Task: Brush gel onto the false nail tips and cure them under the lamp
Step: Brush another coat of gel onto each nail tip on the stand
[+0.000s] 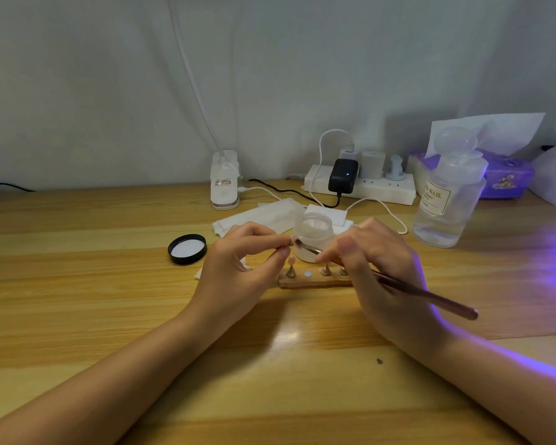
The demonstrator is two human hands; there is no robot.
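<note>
My left hand [247,255] pinches a small nail tip stand [288,246] between thumb and fingers, just above the table. My right hand [379,261] grips a long brown gel brush [430,295]; its bristle end touches the nail tip held in the left hand. Behind the brush tip stands an open clear gel jar [313,236]. Below it lies a wooden holder [315,279] with a pink nail tip [291,268] on a cone stand, one bare slot and other stands partly hidden by my right hand.
The jar's black lid [187,248] lies upturned to the left. White wipes [264,213], a white clip lamp base [224,181], a power strip [360,184] with cables, a clear liquid bottle [446,200] and a purple tissue box [507,178] stand behind. Violet light falls from the right.
</note>
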